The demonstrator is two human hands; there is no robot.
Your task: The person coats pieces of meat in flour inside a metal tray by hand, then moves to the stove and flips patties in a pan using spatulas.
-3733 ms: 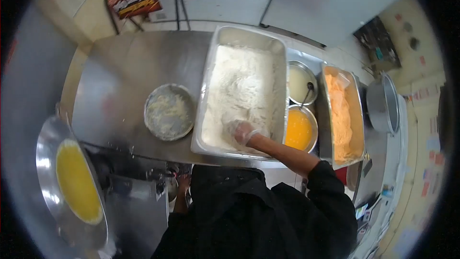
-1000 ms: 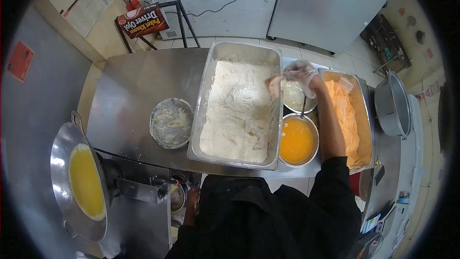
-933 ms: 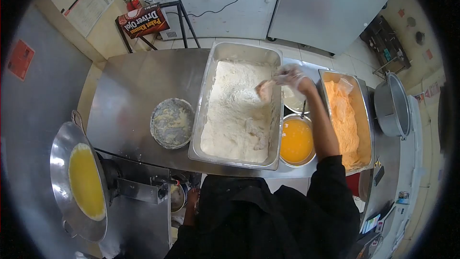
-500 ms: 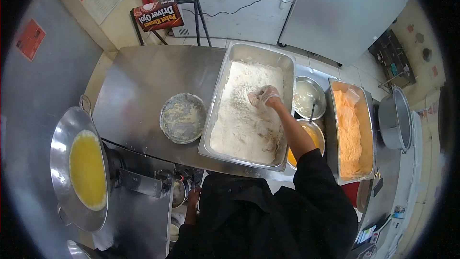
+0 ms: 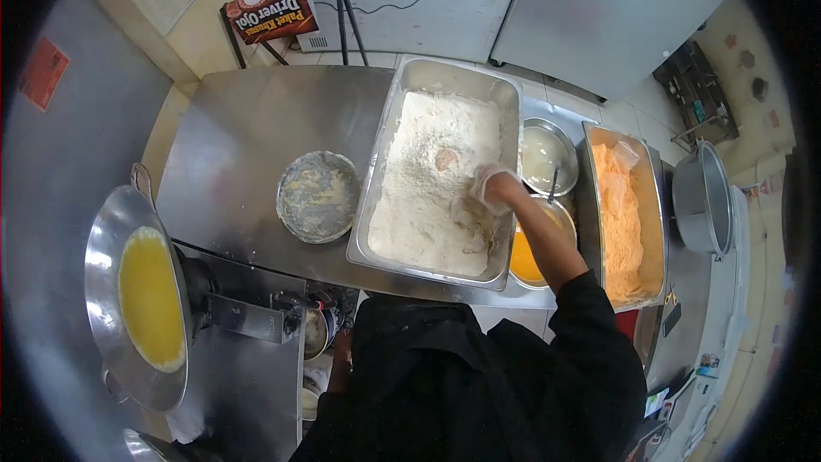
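My right hand [image 5: 493, 187], in a clear plastic glove, is over the right side of a deep metal tray [image 5: 366, 250] of white flour [image 5: 419, 197]. Its fingers point down and are too blurred to show whether they grip anything. A pinkish piece that looks like raw meat [image 5: 446, 159] lies in the flour, apart from the hand. More flour-coated pieces [image 5: 472, 238] are partly buried below the hand. My left hand [image 5: 342, 349] hangs low beside the black apron, near the table's lower shelf, its fingers mostly hidden.
A flour-crusted round pan [image 5: 318, 197] stands left of the tray. To the right are a bowl of pale liquid [image 5: 544, 154], a bowl of orange-yellow liquid [image 5: 526, 261] and a tray of orange mix [image 5: 623, 231]. A wok of yellow oil [image 5: 152, 299] is at far left.
My right hand has let go of the pinkish piece and moved right and slightly down, leaving it lying on the flour. The whole view has shifted a little.
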